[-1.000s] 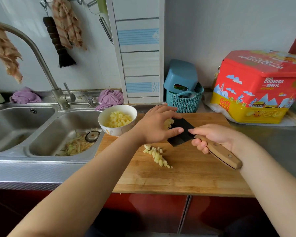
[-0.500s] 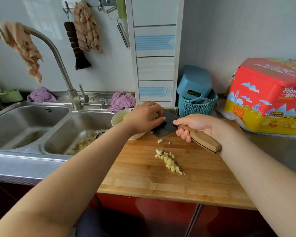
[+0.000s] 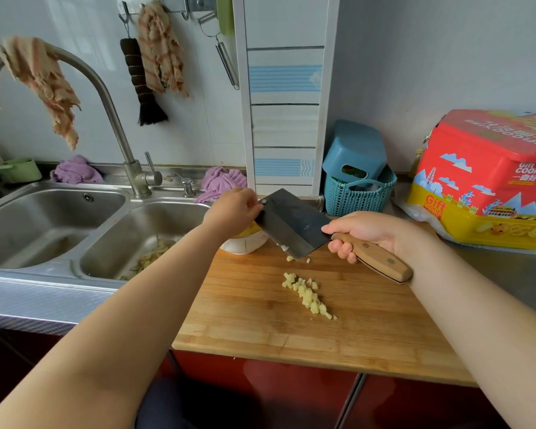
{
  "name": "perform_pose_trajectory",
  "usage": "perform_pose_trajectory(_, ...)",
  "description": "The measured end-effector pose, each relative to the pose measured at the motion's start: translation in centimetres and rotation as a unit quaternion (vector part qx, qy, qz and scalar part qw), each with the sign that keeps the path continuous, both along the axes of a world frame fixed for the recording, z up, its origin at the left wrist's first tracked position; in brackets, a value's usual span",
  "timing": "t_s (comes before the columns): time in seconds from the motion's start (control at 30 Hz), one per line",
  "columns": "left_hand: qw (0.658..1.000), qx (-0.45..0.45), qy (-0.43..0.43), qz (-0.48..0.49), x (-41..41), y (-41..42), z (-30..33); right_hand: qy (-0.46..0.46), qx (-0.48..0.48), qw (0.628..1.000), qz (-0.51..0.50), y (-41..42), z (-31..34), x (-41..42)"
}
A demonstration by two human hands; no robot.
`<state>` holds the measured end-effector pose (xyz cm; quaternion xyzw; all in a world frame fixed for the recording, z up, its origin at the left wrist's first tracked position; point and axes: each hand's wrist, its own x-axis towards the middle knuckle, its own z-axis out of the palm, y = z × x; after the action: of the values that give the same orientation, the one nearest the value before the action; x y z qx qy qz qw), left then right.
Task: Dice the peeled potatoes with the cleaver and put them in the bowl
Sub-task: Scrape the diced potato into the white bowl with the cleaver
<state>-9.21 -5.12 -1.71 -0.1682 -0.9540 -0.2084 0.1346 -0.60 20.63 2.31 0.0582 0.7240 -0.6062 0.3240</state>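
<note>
- Your right hand (image 3: 372, 233) had its fingers wrapped round the wooden handle of the cleaver (image 3: 294, 224), holding the blade tilted over the bowl (image 3: 245, 244), so that anything on its face could slide down into it.
- Your left hand (image 3: 234, 212) was at the far end of the blade, above the bowl; the fingers were bent toward the steel, probably to sweep dice off it. Whether they pinched anything or only brushed the metal, I cannot tell, since the hand's back hid them.
- The bowl stood at the far left corner of the cutting board (image 3: 369, 329), just beside the sink (image 3: 143, 236), and was mostly covered by your hand and the blade. A little yellow potato showed inside it.
- A short row of diced potato (image 3: 307, 294) lay in the middle of the board, well apart from the bowl, and a few stray bits (image 3: 290, 258) lay under the blade's lower corner. A scrap also clung to the blade near that corner.
- Judging by this, the cutting looked finished and you were midway through transferring: one blade-load at the bowl, the row on the board yet to be scooped.
- Peelings lay in the near sink basin, out of the way of the work.
</note>
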Motion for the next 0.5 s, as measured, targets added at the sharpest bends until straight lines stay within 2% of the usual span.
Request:
perform_pose_trajectory(0.17,0.997,-0.042,0.005,0.072,0.1,-1.2,-0.1,0.013,0.001,1.0,-0.014,1.1,0.2,0.5)
perform_pose_trajectory(0.27,0.997,-0.013,0.014,0.075,0.3,-1.3,-0.2,0.025,0.005,0.999,-0.024,1.5,0.2,0.7)
perform_pose_trajectory(0.33,0.998,-0.002,0.041,0.038,0.8,-0.9,0.1,0.029,0.008,0.999,-0.026,1.5,0.2,0.9)
perform_pose_trajectory(0.43,0.995,-0.084,0.029,-0.054,2.0,0.6,0.8,0.035,0.014,0.999,-0.019,1.0,0.2,1.1)
perform_pose_trajectory(0.5,0.988,-0.134,0.014,-0.077,2.4,1.4,1.1,0.04,0.017,0.999,-0.01,0.5,0.2,1.3)
